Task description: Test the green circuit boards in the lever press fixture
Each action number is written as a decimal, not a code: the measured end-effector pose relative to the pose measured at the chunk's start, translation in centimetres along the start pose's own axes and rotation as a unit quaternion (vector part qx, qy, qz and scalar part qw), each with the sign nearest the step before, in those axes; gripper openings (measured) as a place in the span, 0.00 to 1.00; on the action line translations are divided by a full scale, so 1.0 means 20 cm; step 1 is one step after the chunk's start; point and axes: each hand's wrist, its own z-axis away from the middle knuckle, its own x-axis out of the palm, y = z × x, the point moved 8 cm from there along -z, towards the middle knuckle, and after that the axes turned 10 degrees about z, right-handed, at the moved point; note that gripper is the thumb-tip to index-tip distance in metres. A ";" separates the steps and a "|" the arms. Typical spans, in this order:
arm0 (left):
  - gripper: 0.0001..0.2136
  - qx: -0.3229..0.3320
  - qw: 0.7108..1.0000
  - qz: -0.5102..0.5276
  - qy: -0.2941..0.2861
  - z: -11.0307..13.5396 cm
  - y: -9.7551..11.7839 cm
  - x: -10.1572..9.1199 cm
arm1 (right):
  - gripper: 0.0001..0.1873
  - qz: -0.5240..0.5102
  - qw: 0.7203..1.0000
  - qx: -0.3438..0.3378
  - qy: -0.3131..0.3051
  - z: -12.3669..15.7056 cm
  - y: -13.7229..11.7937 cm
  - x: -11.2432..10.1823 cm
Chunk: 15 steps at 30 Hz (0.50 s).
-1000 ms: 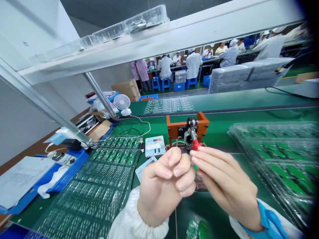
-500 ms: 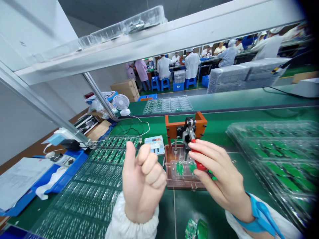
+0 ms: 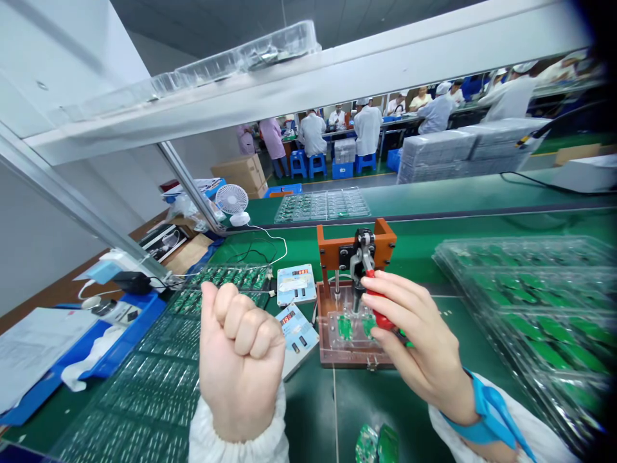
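Observation:
My right hand (image 3: 414, 328) grips the red handle (image 3: 378, 308) of a toggle clamp (image 3: 364, 260), which is mounted on an orange bracket (image 3: 337, 254). Below it, a clear acrylic jig (image 3: 347, 341) holds green circuit boards (image 3: 344, 328). A sliver of green shows at my right fingers, unclear in origin. My left hand (image 3: 238, 360) is a raised fist left of the jig, touching nothing visible; anything inside it is hidden. Two digital counters (image 3: 296, 284) stand between my hands, the nearer counter (image 3: 299, 337) just right of my left hand.
Clear trays of green boards (image 3: 525, 302) fill the bench's right side, and a large board tray (image 3: 144, 386) lies left. Loose boards (image 3: 373, 444) sit at the near edge. A small fan (image 3: 231, 199), a blue paper tray (image 3: 43, 347) and seated co-workers lie beyond.
My left hand has moved left and closed into a fist, uncovering the nearer counter. The red handle has swung down from its raised position in my right hand, and the jig now shows.

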 end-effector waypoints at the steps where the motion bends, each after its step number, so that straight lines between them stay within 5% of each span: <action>1: 0.26 0.004 1.000 -0.003 0.000 0.00 0.01 0.00 | 0.21 0.001 1.000 -0.001 0.000 0.00 0.00 0.00; 15: 0.27 0.050 0.997 -0.059 0.015 0.01 0.08 0.04 | 0.24 0.037 0.997 -0.016 0.065 0.05 0.01 0.05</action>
